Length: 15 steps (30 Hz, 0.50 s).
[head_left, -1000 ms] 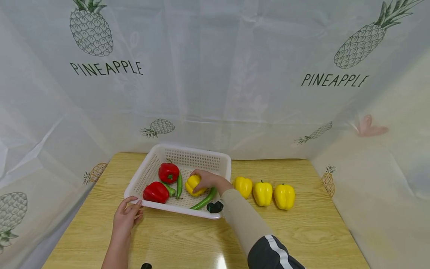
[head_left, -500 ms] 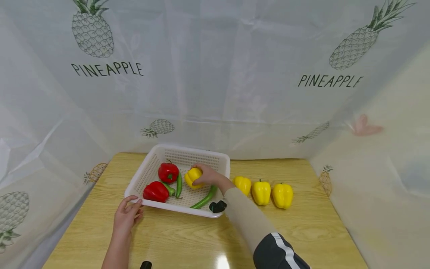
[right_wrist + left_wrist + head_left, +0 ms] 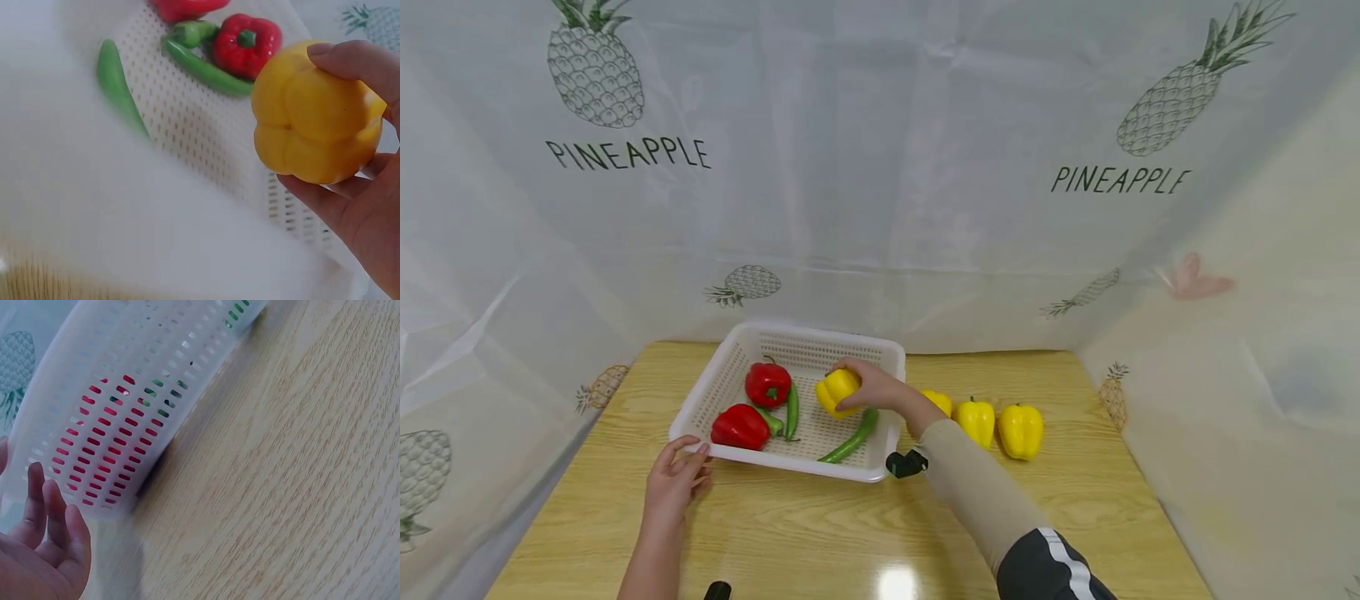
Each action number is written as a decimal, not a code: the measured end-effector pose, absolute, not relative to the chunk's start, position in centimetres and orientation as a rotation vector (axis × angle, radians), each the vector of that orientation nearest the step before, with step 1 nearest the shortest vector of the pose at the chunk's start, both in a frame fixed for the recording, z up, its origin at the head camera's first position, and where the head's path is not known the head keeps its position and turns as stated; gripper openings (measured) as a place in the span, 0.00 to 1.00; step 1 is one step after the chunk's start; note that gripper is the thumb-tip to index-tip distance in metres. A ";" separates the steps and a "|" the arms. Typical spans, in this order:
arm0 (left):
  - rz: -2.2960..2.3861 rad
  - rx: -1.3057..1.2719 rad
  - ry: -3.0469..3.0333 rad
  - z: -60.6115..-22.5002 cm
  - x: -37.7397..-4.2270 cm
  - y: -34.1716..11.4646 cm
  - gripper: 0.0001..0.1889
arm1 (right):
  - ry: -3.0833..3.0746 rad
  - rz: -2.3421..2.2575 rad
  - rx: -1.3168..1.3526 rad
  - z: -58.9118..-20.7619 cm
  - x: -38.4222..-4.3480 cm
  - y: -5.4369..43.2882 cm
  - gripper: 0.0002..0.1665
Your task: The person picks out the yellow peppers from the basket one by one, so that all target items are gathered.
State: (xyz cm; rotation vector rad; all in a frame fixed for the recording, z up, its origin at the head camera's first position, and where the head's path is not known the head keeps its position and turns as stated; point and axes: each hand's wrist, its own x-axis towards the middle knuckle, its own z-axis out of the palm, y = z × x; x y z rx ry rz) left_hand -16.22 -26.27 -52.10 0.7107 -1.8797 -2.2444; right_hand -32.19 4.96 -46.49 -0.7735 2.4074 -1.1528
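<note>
My right hand [image 3: 876, 387] grips a yellow bell pepper [image 3: 837, 392] over the right half of a white perforated basket [image 3: 808, 471]. In the right wrist view, the thumb lies on one side of the pepper and fingers on the other. My left hand [image 3: 673, 475] holds the basket's rim at its front left corner; in the left wrist view some fingers [image 3: 53, 519] stand loosely bent outside the wall. Two red bell peppers [image 3: 768, 384] [image 3: 740, 427] lie in the basket's left part, beside a long green chili pepper [image 3: 792, 411]. Another green chili pepper [image 3: 850, 437] lies near the right front.
Three yellow bell peppers [image 3: 936, 402] [image 3: 976, 421] [image 3: 1021, 432] stand in a row on the wooden table [image 3: 805, 533], right of the basket; the sleeve partly hides the nearest. A pineapple-print sheet [image 3: 880, 208] hangs behind. A small black object [image 3: 718, 591] shows at the front edge.
My right hand has lifted the yellow bell pepper up from the basket floor, and the right forearm has moved right. The left hand keeps its place at the basket corner. The view has shifted slightly.
</note>
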 end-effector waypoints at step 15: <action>-2.236 0.750 -1.906 -52.0 -16.3 -26.4 0.10 | 2.339 -1.252 -0.797 -44.6 -29.9 9.2 0.35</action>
